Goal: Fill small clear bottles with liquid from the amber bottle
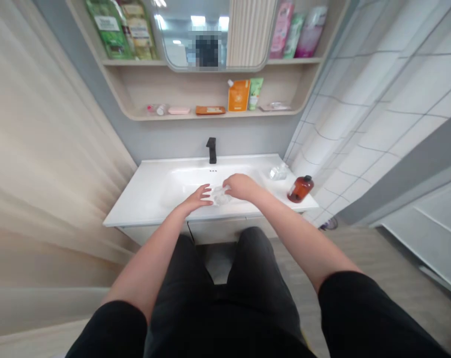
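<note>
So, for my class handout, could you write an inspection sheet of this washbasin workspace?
Surface: white counter with basin
Job's things: clear object over the basin; exact kind unclear
Clutter: amber bottle and clear container on the counter's right side
Grips: right grip on the clear object; left grip open beside it, contact unclear
Cables: nothing seen
Surroundings: black faucet, stocked shelf, mirror above, beige curtain at left

The clear item (221, 196) is colourless, over a plain white counter (136, 199). The tap (212, 150) is black; the bottle (300, 189) amber-brown, its cap (308, 178) black. Above — a pale beige shelf unit (203, 84), an orange pouch (239, 95), a green tube (255, 94). One curtain (35, 124) is cream; the other (389, 94) white — a thin dark grid across it. Sleeves (110, 325) are black.
</note>
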`<state>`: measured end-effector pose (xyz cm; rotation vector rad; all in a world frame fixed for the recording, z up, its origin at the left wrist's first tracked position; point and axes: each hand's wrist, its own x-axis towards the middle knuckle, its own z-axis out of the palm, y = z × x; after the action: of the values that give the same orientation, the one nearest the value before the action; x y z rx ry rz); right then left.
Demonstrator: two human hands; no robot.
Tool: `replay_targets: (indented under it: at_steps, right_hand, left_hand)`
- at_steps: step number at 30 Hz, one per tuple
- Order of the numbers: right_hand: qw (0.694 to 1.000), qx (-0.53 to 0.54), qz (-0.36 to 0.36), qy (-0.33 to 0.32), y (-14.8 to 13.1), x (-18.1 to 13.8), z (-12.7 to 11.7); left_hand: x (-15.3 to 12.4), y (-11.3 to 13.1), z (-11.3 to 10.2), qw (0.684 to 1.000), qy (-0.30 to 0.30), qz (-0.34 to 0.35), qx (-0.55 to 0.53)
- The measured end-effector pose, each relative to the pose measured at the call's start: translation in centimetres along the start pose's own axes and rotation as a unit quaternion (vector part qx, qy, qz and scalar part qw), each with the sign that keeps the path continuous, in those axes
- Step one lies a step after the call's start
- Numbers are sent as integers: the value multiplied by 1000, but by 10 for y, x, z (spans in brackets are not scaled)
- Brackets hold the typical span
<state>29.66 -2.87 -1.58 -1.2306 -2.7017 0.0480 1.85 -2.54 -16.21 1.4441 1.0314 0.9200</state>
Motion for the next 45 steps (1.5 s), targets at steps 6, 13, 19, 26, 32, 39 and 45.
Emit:
replay_targets:
  at_steps: [6,13,19,26,32,39,45]
  right_hand:
    - [987,78,-132,-41,-13,22,32]
    - [913,405,22,52,10,14,113]
    - [836,540,79,58,9,6,168]
    - [830,543,105,73,-3,28,166]
    - [820,559,87,90,-13,31,169]
    - [811,575,69,89,-10,26,170]
    - [816,566,70,93,-12,26,170]
  left_hand:
    - [-1,-9,13,997,-75,13,-10]
    - [-5,-23,18,997,40,54,43]
    - [-4,-31,17,995,61,60,50]
    - [-5,-18,8,995,40,61,-72]
    - [-4,-17,15,996,60,67,-15]
    - [-9,-11,15,995,50,84,7]
    - [-11,-11,17,993,80,83,4]
